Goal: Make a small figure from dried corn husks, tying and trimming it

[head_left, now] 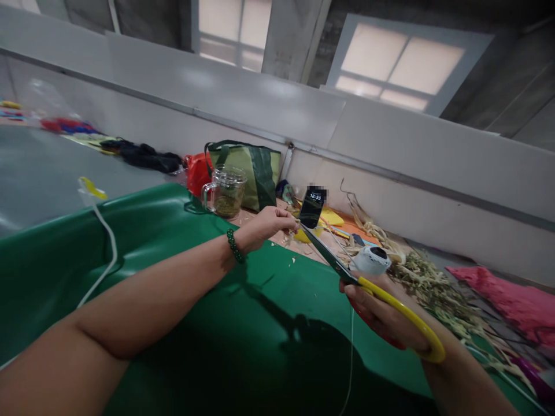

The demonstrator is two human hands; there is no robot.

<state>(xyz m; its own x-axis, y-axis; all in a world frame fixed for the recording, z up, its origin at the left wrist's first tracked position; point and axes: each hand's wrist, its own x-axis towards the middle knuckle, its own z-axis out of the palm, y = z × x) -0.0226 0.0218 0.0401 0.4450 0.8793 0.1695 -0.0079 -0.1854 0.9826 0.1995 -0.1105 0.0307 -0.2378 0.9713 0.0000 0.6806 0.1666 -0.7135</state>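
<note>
Left hand (273,224): fingertips pinched together on a pale bit (298,222) – perhaps the end of a strand, though it is too small here to be sure. The arm reaches forward over the green sheet.
Bracelet (235,245): dark green beads, round the left wrist.
Right hand (385,318): closed round the handles of the scissors (336,263), fingers curled in at the near end of the blades.
Scissors: yellow and red handles, dark blades slanting up toward the left hand. The tip is right by the pinched fingertips – whether it touches the pale bit, I cannot tell.
Thread (352,352): thin and white, hanging below the right hand, in front of the green sheet.
Green sheet (182,312): spread beneath both arms, raised in a fold at the left, with the shadow of the arms on it.
White cord (111,237): lying over that fold.
Mug (232,188): clear glass (something greenish in the bottom), beyond the left arm, with a green bag (264,173) and a red bag (198,173) behind it.
Phone (311,209): propped up beyond the left fingertips, screen showing a clock.
White roll (369,262): just beyond the right hand, its dark opening in view.
Dry strips (427,277): heaped to the right of the roll, near a pink cloth (505,300).
</note>
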